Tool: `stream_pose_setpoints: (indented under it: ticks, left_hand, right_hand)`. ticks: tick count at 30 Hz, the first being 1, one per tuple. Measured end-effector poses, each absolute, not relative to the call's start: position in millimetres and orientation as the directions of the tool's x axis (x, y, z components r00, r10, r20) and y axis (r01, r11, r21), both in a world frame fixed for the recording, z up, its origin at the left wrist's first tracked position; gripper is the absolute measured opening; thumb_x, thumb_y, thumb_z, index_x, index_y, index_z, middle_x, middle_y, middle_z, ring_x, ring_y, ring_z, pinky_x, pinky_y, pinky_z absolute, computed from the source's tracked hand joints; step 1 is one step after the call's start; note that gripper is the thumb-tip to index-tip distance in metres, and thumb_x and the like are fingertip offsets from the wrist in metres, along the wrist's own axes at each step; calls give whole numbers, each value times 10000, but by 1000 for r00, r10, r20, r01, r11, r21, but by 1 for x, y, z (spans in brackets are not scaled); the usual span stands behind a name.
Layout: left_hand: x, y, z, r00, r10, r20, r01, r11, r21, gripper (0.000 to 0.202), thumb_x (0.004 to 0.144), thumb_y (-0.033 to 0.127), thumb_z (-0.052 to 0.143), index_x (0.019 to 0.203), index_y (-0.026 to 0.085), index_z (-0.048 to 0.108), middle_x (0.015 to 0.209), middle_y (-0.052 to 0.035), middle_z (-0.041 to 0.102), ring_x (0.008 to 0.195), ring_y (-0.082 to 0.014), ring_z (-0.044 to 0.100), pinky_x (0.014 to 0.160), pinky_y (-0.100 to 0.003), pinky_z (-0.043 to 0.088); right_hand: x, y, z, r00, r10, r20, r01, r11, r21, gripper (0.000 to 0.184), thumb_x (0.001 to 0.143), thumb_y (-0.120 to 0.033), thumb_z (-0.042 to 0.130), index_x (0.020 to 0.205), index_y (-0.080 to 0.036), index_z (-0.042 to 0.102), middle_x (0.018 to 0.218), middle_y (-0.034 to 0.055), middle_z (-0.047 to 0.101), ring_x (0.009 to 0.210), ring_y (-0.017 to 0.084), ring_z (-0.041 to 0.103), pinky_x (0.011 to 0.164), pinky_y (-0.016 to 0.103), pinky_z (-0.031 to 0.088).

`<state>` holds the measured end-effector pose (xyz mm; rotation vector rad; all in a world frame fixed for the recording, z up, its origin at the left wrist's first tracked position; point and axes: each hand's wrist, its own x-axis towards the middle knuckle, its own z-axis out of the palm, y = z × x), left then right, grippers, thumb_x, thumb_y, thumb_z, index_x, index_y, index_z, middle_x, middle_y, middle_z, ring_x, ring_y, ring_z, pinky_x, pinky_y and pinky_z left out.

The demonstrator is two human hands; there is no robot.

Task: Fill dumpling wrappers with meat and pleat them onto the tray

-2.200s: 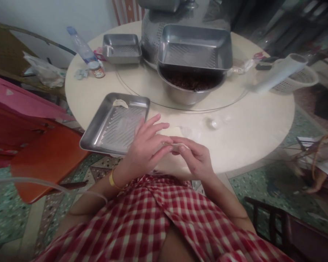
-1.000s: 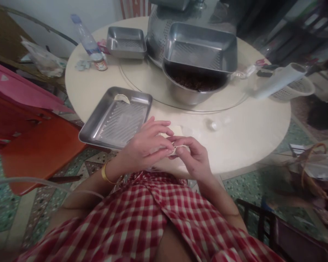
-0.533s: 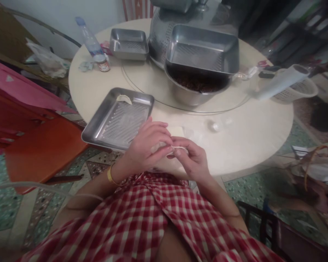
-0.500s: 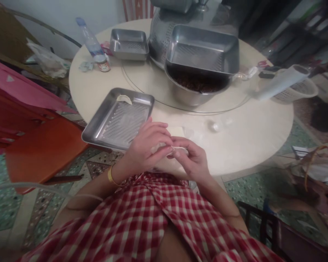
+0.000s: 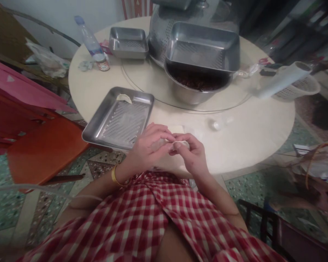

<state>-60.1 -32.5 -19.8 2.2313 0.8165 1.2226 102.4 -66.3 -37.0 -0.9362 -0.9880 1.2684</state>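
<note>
Between my fingertips is a pale folded dumpling (image 5: 184,144), largely covered by the fingers. My right hand (image 5: 193,154) pinches it with thumb and forefinger. My left hand (image 5: 150,145), with a yellow bracelet at the wrist, pinches its near end from the left. Behind the hands lies a stack of pale wrappers (image 5: 176,129), partly hidden. To the left sits a shallow metal tray (image 5: 98,125) with one finished-looking crescent dumpling (image 5: 124,98) near its far edge. A steel bowl (image 5: 192,97) of dark filling (image 5: 196,83) stands beyond, partly under a rectangular metal pan (image 5: 202,47).
A small white object (image 5: 215,124) lies right of the wrappers. Farther back are a small metal pan (image 5: 129,43), a bottle (image 5: 89,38), a jar (image 5: 101,62) and a large colander (image 5: 158,36). A plastic roll (image 5: 285,80) leans on a white basket (image 5: 303,87) at right.
My fingers have shifted slightly along the dumpling's edge, and the right thumb now covers more of it. The tray and bowl stay in place.
</note>
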Motion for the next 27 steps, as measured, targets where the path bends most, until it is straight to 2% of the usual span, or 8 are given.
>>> stream_pose_setpoints:
  ticks: [5, 9, 14, 22, 25, 27]
  left_hand:
    - [-60, -36, -17, 398, 635, 662, 399, -770, 498, 55, 880, 178, 628, 928, 203, 616, 1021, -68, 664, 1097, -215, 614, 1025, -459, 477]
    - [-59, -39, -19, 408, 619, 671, 533, -758, 375, 17, 878, 204, 632, 863, 210, 633, 1057, -67, 653, 1169, -253, 590, 1119, -559, 362]
    - [-57, -37, -20, 418, 602, 681, 594, -748, 296, 35, 887, 227, 636, 868, 218, 664, 1048, -61, 656, 1180, -264, 588, 1113, -558, 358]
    - [-54, -38, -18, 423, 570, 704, 603, -757, 250, 30, 866, 177, 637, 839, 183, 649, 1042, -82, 670, 1184, -300, 588, 1106, -596, 349]
    - [-55, -34, -17, 396, 607, 689, 578, -748, 327, 59, 868, 171, 614, 821, 192, 641, 1031, -76, 671, 1176, -290, 588, 1104, -587, 358]
    - [-58, -31, -14, 353, 646, 677, 542, -731, 415, 71, 877, 169, 598, 836, 204, 644, 1008, -64, 667, 1156, -263, 592, 1069, -528, 420]
  right_hand:
    - [106, -64, -36, 33, 998, 51, -292, 58, -955, 159, 789, -363, 764, 797, -218, 698, 984, 0, 747, 669, 79, 688, 622, 220, 632]
    - [106, -65, -36, 39, 998, 49, -258, 57, -964, 204, 816, -421, 729, 849, -223, 691, 1010, 16, 745, 707, 94, 684, 630, 246, 637]
    - [104, -67, -37, 79, 990, 115, -173, 127, -977, 201, 855, -423, 688, 876, -223, 681, 1033, 24, 734, 738, 100, 676, 655, 255, 638]
    - [105, -69, -39, 69, 969, 238, -61, 242, -968, 136, 895, -351, 649, 906, -222, 691, 1070, 28, 717, 803, 105, 690, 697, 243, 633]
    - [104, -68, -38, 77, 978, 196, -98, 203, -974, 158, 881, -379, 667, 896, -223, 688, 1064, 27, 721, 805, 111, 699, 686, 244, 638]
    - [105, -67, -38, 86, 987, 137, -144, 148, -978, 203, 861, -421, 685, 884, -220, 677, 1053, 26, 729, 764, 110, 708, 669, 252, 645]
